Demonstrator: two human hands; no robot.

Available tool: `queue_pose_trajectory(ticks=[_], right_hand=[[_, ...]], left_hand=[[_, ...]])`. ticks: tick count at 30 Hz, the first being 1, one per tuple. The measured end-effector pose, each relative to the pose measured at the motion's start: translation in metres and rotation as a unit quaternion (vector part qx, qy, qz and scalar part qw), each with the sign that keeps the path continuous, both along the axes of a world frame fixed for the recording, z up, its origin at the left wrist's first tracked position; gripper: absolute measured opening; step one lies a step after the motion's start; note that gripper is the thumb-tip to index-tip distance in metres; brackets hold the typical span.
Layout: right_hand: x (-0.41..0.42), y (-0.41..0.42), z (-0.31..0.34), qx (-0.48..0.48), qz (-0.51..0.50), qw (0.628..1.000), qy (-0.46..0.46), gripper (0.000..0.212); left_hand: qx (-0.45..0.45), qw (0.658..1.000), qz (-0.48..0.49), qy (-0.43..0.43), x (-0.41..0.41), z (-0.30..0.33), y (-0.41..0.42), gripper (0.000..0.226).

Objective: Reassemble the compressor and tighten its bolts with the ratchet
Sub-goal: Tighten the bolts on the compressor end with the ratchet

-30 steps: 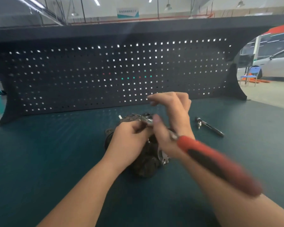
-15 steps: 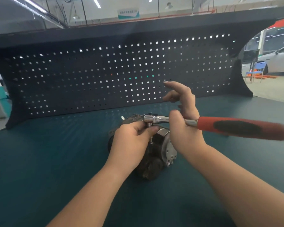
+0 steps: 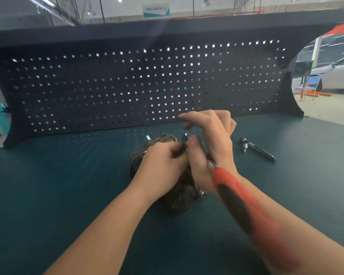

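Observation:
A dark, grimy compressor [image 3: 180, 197] lies on the teal bench in the middle of the view, mostly hidden behind both hands. My left hand [image 3: 163, 165] curls over its top and holds the ratchet's head there. The ratchet [image 3: 244, 211] has a red and black handle, blurred, pointing toward me at the lower right. My right hand [image 3: 209, 147] holds its steel shank with the thumb against it, while the fingers stretch out above. A small bolt end [image 3: 148, 137] sticks up at the compressor's far left.
A second dark tool with a steel head [image 3: 256, 148] lies on the bench right of the hands. A black pegboard back panel [image 3: 127, 86] closes off the bench's far side. A parked car and a blue chair show beyond the right end.
The ratchet handle has swung from pointing right, half a second ago, back toward me at the lower right. My left hand has stayed on the ratchet head.

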State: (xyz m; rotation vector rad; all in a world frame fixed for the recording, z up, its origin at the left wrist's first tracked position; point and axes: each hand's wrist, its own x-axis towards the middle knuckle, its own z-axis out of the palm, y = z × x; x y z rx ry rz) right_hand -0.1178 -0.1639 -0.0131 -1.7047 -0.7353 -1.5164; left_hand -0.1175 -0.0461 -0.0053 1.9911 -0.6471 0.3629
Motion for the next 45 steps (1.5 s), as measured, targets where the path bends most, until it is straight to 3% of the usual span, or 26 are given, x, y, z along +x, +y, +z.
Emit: queue_pose_trajectory(ticks=[5, 10, 14, 20, 23, 26, 28, 31, 34, 36, 39, 41, 43, 45], right_hand=[[0.013, -0.035, -0.008, 0.044, 0.005, 0.995, 0.090, 0.039], [0.021, -0.047, -0.007, 0.064, 0.034, 0.956, 0.283, 0.039], [0.015, -0.033, -0.008, 0.119, 0.063, 0.972, 0.193, 0.048], [-0.006, -0.005, 0.001, 0.179, 0.048, 0.980, 0.074, 0.054], [-0.020, 0.021, 0.004, 0.243, 0.034, 0.964, 0.097, 0.044], [-0.025, 0.043, 0.006, 0.263, 0.039, 0.951, 0.156, 0.036], [-0.025, 0.051, 0.007, 0.208, 0.010, 0.966, 0.153, 0.039], [-0.021, 0.041, 0.011, 0.109, -0.066, 0.980, 0.152, 0.040], [-0.018, 0.020, 0.016, 0.069, -0.082, 0.965, 0.239, 0.018], [-0.019, 0.010, 0.016, 0.066, -0.094, 0.974, 0.196, 0.027], [-0.021, -0.004, 0.023, 0.129, -0.026, 0.986, 0.103, 0.040], [-0.020, -0.016, 0.030, 0.170, 0.034, 0.981, 0.086, 0.033], [-0.015, -0.033, 0.034, 0.172, 0.021, 0.983, 0.067, 0.020], [-0.003, -0.055, 0.031, 0.160, 0.000, 0.985, 0.071, 0.013]], left_hand=[[-0.075, 0.992, -0.076, 0.068, 0.002, 0.000, 0.005, 0.010], [-0.068, 0.992, -0.064, 0.080, 0.004, -0.002, 0.005, 0.012], [-0.045, 0.998, -0.015, 0.037, 0.005, -0.005, 0.002, 0.012], [-0.079, 0.996, -0.012, 0.049, 0.002, -0.004, 0.005, 0.011], [-0.064, 0.996, -0.023, 0.059, 0.001, -0.001, 0.006, 0.015], [-0.046, 0.997, -0.026, 0.059, -0.002, 0.001, 0.006, 0.041], [-0.019, 0.999, -0.006, 0.041, 0.001, -0.001, 0.005, 0.042], [0.003, 1.000, -0.014, 0.026, 0.006, -0.003, 0.009, 0.027], [-0.021, 0.998, -0.025, 0.045, 0.000, -0.003, 0.006, 0.040], [-0.035, 0.999, 0.008, 0.000, -0.002, -0.004, 0.002, 0.041], [-0.126, 0.991, -0.005, -0.037, -0.002, -0.003, 0.000, 0.019], [-0.168, 0.985, -0.040, -0.025, -0.002, 0.001, 0.002, 0.030], [-0.132, 0.991, -0.037, 0.007, 0.001, 0.001, 0.005, 0.051], [0.002, 1.000, 0.014, 0.022, 0.007, -0.002, 0.012, 0.065]])
